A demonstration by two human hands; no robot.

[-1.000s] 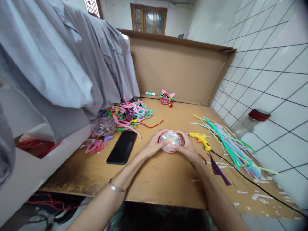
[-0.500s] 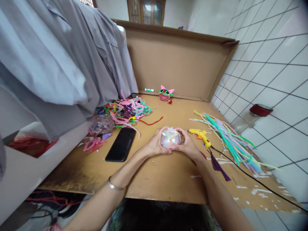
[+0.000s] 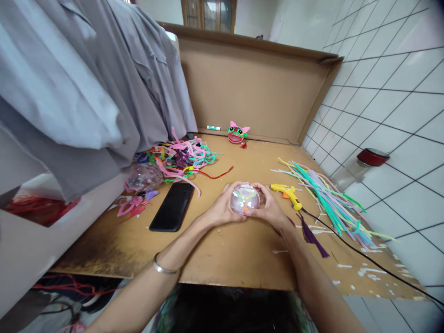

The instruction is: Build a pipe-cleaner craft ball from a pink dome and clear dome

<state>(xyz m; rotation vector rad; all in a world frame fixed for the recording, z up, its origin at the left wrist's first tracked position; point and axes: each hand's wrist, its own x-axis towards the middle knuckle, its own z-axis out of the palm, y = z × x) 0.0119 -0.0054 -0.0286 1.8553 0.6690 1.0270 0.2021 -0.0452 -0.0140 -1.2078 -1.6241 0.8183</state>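
Both my hands cup a clear plastic ball [image 3: 244, 200] with small coloured bits inside, just above the brown board [image 3: 229, 249]. My left hand [image 3: 219, 210] wraps its left side, fingers curled over the top. My right hand [image 3: 270, 209] wraps its right side the same way. A silver bangle [image 3: 163, 268] sits on my left wrist.
A black phone [image 3: 172, 207] lies left of my hands, a yellow glue gun [image 3: 286, 192] with black cord right. Pipe cleaners lie in a tangle [image 3: 183, 159] at left and a bundle [image 3: 326, 196] at right. A second clear ball [image 3: 144, 175], pink cat-face toy [image 3: 237, 133], red-lidded jar [image 3: 362, 164], hanging grey cloth [image 3: 86, 83].
The ball has turned in my hands from flat-side-up to showing its round dome. The view has tipped down slightly. Both hands stay at the same spot.
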